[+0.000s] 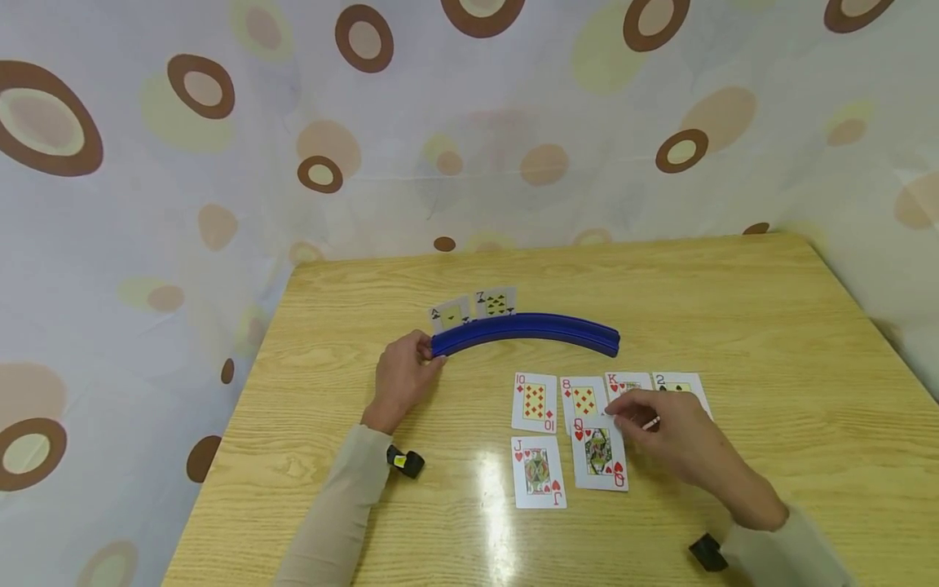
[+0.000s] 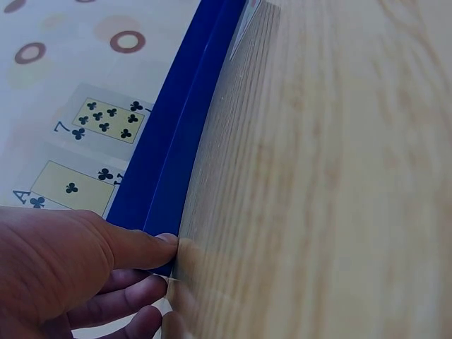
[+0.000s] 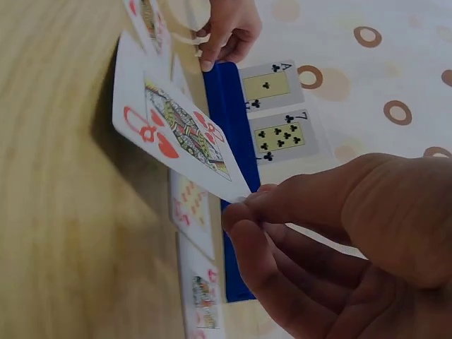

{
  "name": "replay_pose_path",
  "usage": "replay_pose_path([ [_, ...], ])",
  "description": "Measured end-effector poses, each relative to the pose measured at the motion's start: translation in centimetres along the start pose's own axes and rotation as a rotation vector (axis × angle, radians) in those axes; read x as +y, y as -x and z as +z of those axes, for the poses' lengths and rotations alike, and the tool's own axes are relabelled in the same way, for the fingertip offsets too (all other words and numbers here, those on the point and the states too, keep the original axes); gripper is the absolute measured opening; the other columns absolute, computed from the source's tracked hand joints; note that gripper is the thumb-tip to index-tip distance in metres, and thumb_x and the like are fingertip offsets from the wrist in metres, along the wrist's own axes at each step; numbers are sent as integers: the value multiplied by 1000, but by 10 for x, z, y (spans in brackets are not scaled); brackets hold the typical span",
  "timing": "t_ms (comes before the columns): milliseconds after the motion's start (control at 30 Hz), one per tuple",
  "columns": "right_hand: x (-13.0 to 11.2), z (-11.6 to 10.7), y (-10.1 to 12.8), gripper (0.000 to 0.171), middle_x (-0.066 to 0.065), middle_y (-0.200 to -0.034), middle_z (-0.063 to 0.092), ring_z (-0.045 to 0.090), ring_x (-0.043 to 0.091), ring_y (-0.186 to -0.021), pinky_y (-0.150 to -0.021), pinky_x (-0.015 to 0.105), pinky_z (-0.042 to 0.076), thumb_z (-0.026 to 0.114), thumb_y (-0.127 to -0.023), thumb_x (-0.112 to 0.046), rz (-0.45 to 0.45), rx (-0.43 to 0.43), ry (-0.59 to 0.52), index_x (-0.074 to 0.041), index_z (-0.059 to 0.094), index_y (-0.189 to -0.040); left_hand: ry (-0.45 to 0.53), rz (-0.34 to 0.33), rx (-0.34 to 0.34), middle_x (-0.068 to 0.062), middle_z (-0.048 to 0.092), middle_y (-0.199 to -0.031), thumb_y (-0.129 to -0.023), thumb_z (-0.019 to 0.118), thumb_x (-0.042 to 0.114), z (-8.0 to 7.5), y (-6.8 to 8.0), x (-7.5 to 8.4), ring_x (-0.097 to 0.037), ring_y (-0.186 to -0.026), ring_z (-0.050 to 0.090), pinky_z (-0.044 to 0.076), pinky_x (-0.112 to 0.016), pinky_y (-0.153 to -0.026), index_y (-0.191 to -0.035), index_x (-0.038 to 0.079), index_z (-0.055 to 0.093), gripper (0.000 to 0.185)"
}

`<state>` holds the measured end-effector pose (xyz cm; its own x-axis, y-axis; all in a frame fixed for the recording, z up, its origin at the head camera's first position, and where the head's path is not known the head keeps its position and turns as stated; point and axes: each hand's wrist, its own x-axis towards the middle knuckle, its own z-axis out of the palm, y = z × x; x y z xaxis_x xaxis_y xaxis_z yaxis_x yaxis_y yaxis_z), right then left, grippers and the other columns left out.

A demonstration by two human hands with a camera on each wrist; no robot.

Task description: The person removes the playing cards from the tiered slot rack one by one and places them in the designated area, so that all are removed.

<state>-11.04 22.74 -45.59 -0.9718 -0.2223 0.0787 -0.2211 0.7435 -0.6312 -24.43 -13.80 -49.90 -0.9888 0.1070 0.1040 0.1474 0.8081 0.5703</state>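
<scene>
Two cards, the ace of clubs (image 1: 450, 315) and 7 of clubs (image 1: 496, 302), stand in the blue card holder (image 1: 528, 330), whose left end the left hand (image 1: 402, 379) grips. The right hand (image 1: 671, 436) pinches the queen of hearts (image 1: 597, 452) by its far corner (lifted off the table (image 1: 770, 326)), near the centre beside the jack of hearts (image 1: 538, 471).

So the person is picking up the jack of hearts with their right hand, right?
Not quite. The right hand pinches the queen of hearts, not the jack; the right wrist view shows the Q on the lifted card. The jack of hearts lies flat on the table, untouched.
</scene>
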Motion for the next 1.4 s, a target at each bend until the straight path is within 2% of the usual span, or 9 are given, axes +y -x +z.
replay_pose_path([
  [267,7,15,4,17,-5,-84,73,63,0,-74,-67,21,56,78,-84,-1,-9,11,-17,-14,74,-94,9,-2,0,-6,75,-94,-90,79,24,-2,1,2,-18,-78,66,56,-38,-77,-109,5,69,28],
  [500,10,25,4,19,-8,-82,69,59,-1,-74,-67,20,55,78,-83,1,6,14,19,-14,72,-94,22,0,4,-6,75,-93,-90,79,23,-2,0,2,-20,-80,68,57,-39,-77,-108,5,69,27],
  [700,10,31,5,23,-8,-82,67,57,-1,-74,-66,20,53,79,-80,3,-21,47,27,-16,71,-91,15,3,1,-6,75,-93,-91,78,24,-1,-1,1,-19,-79,67,56,-38,-76,-109,5,69,27],
  [967,6,33,4,23,-10,-81,64,55,-1,-73,-65,21,52,80,-82,1,-61,78,13,-17,68,-88,17,-1,1,-6,74,-92,-90,79,23,-1,-1,0,-19,-77,65,54,-36,-74,-108,5,69,27],
  [1200,0,35,-5,20,-10,-80,65,57,-1,-72,-63,20,54,77,-83,2,-101,158,3,-16,70,-90,24,-2,1,-6,74,-92,-90,79,22,-2,-1,1,-19,-78,66,54,-36,-74,-108,5,69,27],
  [1400,-9,39,-14,16,-10,-82,65,57,-1,-72,-61,21,53,75,-88,-3,-96,181,-27,-18,70,-93,13,-23,-8,-5,74,-93,-90,80,24,-1,0,2,-18,-79,65,54,-36,-75,-108,6,69,28],
])
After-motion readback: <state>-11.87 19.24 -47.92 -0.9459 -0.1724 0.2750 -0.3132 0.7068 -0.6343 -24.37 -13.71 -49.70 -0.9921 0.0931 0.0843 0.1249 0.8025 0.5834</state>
